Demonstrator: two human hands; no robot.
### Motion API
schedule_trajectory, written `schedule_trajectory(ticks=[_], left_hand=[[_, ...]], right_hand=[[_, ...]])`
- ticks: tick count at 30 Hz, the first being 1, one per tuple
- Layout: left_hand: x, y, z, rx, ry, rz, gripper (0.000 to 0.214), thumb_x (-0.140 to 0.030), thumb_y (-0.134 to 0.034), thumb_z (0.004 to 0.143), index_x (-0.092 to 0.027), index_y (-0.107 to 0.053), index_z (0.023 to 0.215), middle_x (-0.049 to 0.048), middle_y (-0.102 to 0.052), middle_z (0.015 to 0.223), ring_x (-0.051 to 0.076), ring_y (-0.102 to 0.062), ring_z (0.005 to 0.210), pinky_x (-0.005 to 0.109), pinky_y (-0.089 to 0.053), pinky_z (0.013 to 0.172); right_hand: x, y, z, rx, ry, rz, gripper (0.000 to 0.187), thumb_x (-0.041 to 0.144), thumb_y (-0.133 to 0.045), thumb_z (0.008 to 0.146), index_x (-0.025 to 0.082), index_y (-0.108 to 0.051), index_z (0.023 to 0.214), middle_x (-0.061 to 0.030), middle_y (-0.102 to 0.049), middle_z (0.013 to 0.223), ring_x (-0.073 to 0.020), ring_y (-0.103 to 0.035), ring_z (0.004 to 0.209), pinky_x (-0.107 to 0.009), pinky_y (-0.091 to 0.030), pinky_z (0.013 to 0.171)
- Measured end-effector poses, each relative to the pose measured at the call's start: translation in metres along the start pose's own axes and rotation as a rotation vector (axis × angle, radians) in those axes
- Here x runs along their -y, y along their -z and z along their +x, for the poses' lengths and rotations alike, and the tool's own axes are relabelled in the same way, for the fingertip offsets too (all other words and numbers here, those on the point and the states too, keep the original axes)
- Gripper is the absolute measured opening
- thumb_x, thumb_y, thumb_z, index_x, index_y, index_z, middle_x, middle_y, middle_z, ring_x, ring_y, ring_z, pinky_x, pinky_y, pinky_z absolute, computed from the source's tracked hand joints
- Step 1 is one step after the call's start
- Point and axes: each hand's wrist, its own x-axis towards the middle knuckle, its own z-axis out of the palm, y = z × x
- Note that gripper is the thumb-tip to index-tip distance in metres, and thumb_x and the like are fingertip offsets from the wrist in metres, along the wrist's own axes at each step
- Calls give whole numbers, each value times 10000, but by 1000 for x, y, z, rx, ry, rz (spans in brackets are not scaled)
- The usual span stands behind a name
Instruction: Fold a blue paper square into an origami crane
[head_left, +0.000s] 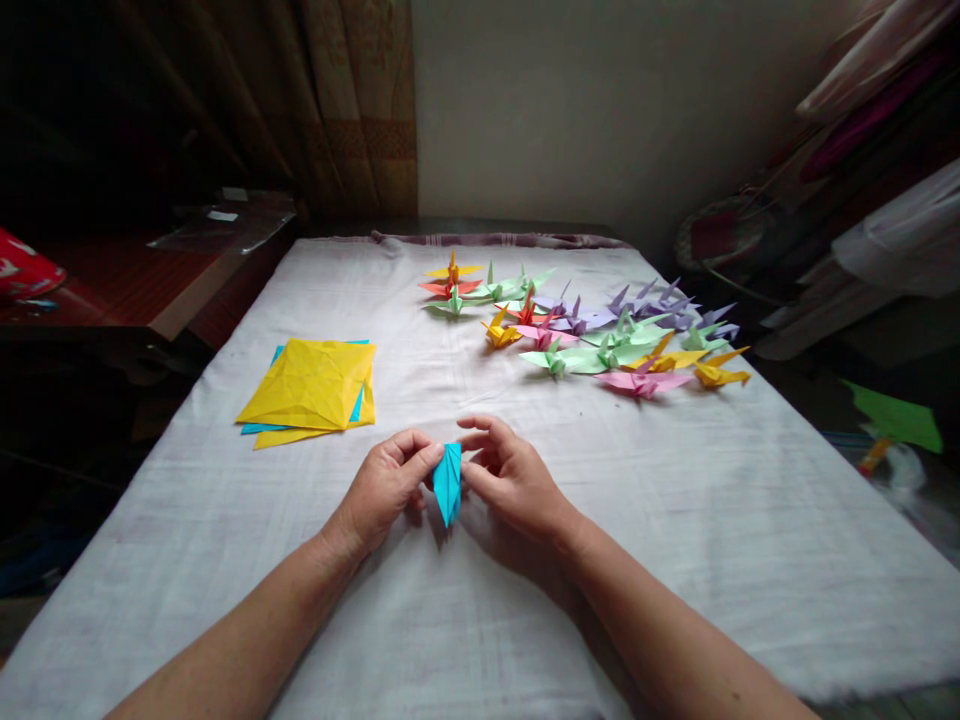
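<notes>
A narrow piece of folded blue origami paper (pixel 448 486), pointed at its lower end, is held just above the white cloth. My left hand (pixel 391 482) pinches its upper left edge between thumb and fingers. At its right edge, my right hand (pixel 516 482) has thumb and fingers bent close around the paper; its thumb tip touches or nearly touches the edge. To the left lies a stack of creased yellow and blue paper squares (pixel 307 385). Several folded paper cranes (pixel 619 345) in purple, green, pink, yellow and orange stand together beyond my right hand.
The white cloth (pixel 360 620) covers the table. A brown wooden surface (pixel 135 300) at the left bears a clear plastic bag (pixel 232 222) and a red container (pixel 26 265). Curtain and wall stand behind. Hanging clothes (pixel 892 200) and a green paper (pixel 896 412) are at the right.
</notes>
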Motion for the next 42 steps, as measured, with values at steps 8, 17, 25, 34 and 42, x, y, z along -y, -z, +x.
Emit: schedule_trajectory(ticks=[8,17,25,34,42], left_hand=[[-2,-3,-2,4,24,-57,468,-609,-703,687,-188,-528,794,-92,-508,447,76,-480,315,148,-373,315],[-4,-4,-2,24,51,-106,505,-606,-748,638,-186,-538,825,-84,-547,538,54,-483,371,143,-410,342],[-5,-2,0,37,67,-28,486,-608,-722,644,-179,-534,771,-72,-542,503,53,-473,353,137,-399,339],[-3,-2,-1,81,44,37,505,-637,-685,687,-169,-580,847,-61,-559,515,56,-476,350,135,-376,339],[-4,-4,-2,85,-8,69,503,-585,-753,649,-152,-618,867,-25,-636,657,54,-489,392,157,-394,349]], right_hand=[[-5,2,-2,-11,488,-492,252,158,-583,877,252,-635,1105,-90,-622,1199,-169,-655,950,-287,-553,784],[-8,2,0,-124,519,-537,169,188,-589,886,234,-696,1010,-113,-568,1268,-171,-651,958,-319,-551,860],[-8,4,4,-65,440,-318,133,215,-607,893,234,-719,964,-67,-684,1004,-160,-659,891,-283,-543,781],[-5,-4,6,-136,85,15,135,318,-656,798,191,-680,838,-9,-645,732,-115,-564,603,-230,-457,556],[-2,-3,8,-116,-166,145,285,420,-715,707,174,-643,832,70,-500,517,-70,-405,446,-191,-312,428]])
